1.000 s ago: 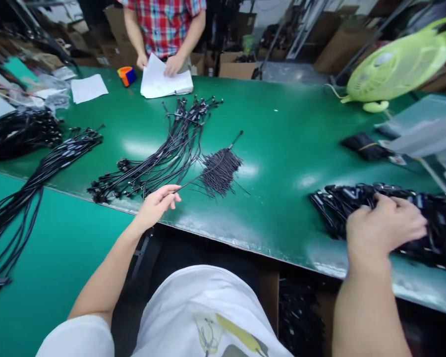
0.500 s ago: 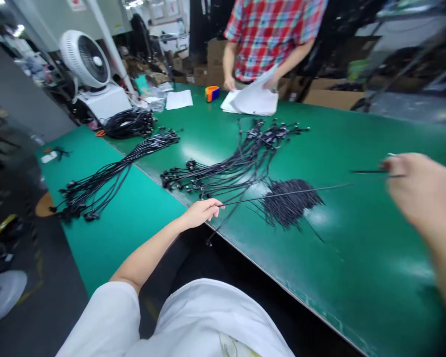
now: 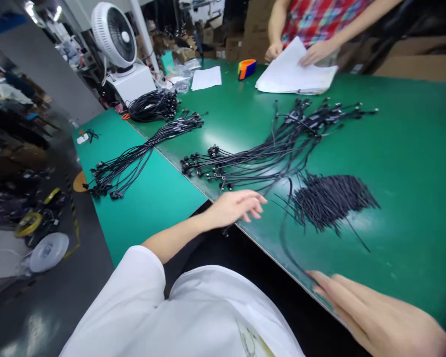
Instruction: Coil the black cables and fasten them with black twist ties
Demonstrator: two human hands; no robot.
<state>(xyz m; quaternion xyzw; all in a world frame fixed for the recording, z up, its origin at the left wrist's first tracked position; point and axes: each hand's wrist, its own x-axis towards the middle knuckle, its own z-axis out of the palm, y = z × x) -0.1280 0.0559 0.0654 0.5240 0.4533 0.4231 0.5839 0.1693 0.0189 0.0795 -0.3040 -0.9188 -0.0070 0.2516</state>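
My left hand is over the table's front edge, its fingers loosely stretched and apart, nothing visible between them. Beneath it, part of a black cable hangs at the edge. Lower right, my right hand is blurred, fingers close together, with one end of a thin black cable at the fingertips. That cable bends up toward a pile of short black strands. Behind my left hand lies a loose bundle of black cables with small connectors at the ends.
Another black cable bundle lies across the seam on the left, near a coiled bundle. A white fan stands behind them. Across the green table, a person in a checked shirt handles paper sheets beside an orange-and-blue tape roll.
My right hand has come from the far right down toward the front edge. The strand stretched from my left hand is no longer there, and its fingers have loosened. The view has shifted.
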